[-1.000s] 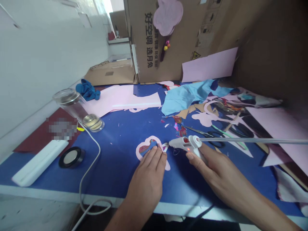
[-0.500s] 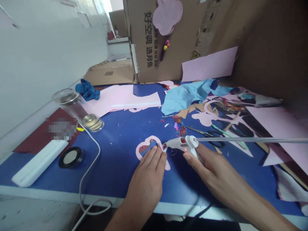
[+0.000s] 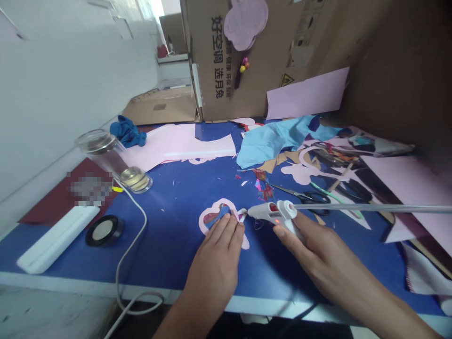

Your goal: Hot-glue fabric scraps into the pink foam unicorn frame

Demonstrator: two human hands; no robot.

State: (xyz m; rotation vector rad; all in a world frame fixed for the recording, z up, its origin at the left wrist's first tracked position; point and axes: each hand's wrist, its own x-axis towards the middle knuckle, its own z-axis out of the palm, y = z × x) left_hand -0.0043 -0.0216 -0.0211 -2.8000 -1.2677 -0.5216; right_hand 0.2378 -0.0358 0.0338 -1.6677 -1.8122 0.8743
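- Left hand (image 3: 216, 256), fingers together, flat on curved pink cutout (image 3: 202, 221)
- Right hand (image 3: 319, 245) wrapped around white glue gun (image 3: 261, 212)
- Scissors (image 3: 312, 197), crumpled light-blue cloth (image 3: 270, 141) beyond on tabletop (image 3: 162, 254)

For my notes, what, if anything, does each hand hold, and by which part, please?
The right hand holds the glue gun by its handle; the left hand lies flat on the pink cutout.

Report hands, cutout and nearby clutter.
Left hand flat on pink cutout. Right hand gripping glue gun, nozzle near cutout's right edge. Scissors beyond gun, clear of nozzle.
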